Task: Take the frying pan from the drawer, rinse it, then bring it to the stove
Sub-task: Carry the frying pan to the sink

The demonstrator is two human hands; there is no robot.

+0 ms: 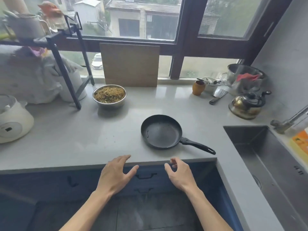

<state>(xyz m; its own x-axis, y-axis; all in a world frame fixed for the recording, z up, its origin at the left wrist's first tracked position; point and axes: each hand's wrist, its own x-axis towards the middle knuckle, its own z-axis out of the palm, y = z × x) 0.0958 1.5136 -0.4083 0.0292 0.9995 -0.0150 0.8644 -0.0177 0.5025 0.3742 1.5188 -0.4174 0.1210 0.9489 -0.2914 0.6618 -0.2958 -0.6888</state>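
Observation:
A black frying pan point(161, 131) lies flat on the grey countertop point(83, 135), its handle point(198, 145) pointing right toward the sink. My left hand point(116, 174) hovers at the counter's front edge, fingers spread, holding nothing. My right hand point(179, 174) is just right of it, fingers loosely curled and apart, also empty. Both hands are below and in front of the pan, not touching it. Dark blue drawer fronts with black handles point(145, 175) sit under the counter between my hands and look closed.
A steel sink point(270, 157) with a tap point(290, 120) is at the right. A metal bowl of noodles point(109, 95), a wooden board point(130, 64), a kettle point(246, 105), a cleaver point(218, 95), a cup point(198, 87), pots point(245, 75), a rice cooker point(11, 119) and a black rack point(66, 72) stand on the counter.

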